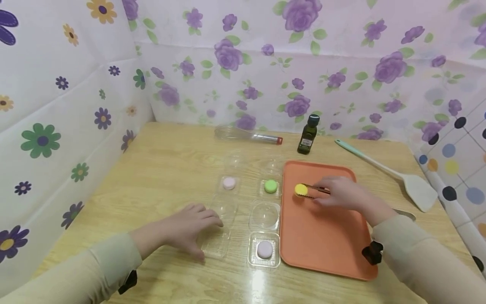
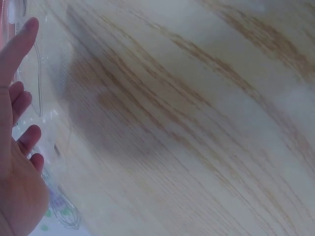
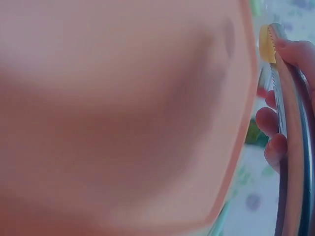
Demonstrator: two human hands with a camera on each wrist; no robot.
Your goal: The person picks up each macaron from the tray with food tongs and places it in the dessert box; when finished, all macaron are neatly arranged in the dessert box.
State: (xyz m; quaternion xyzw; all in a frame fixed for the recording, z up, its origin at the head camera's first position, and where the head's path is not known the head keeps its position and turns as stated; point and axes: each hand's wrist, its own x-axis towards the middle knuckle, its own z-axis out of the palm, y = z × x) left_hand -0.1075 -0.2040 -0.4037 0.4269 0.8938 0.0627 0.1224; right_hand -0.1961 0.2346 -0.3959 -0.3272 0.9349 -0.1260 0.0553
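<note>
My right hand (image 1: 341, 193) grips metal tongs (image 3: 294, 132), whose tips pinch a yellow macaron (image 1: 301, 189) above the orange tray (image 1: 322, 249). On the left, my left hand (image 1: 190, 230) hovers with loosely spread fingers beside and partly over a clear plastic box (image 1: 216, 245), holding nothing. Whether its fingertips touch the box I cannot tell. Three other clear boxes stand near the tray with their lids raised. They hold a pale pink macaron (image 1: 229, 183), a green macaron (image 1: 271, 185) and a lavender macaron (image 1: 265, 250).
A whisk (image 1: 247, 135) lies at the back of the wooden table (image 1: 163, 164). Beside it a dark green bottle (image 1: 308, 134) stands upright. Right of the tray lies a white spatula (image 1: 415, 190) with a green handle end. Part of a metal utensil (image 1: 405, 214) shows behind my right wrist.
</note>
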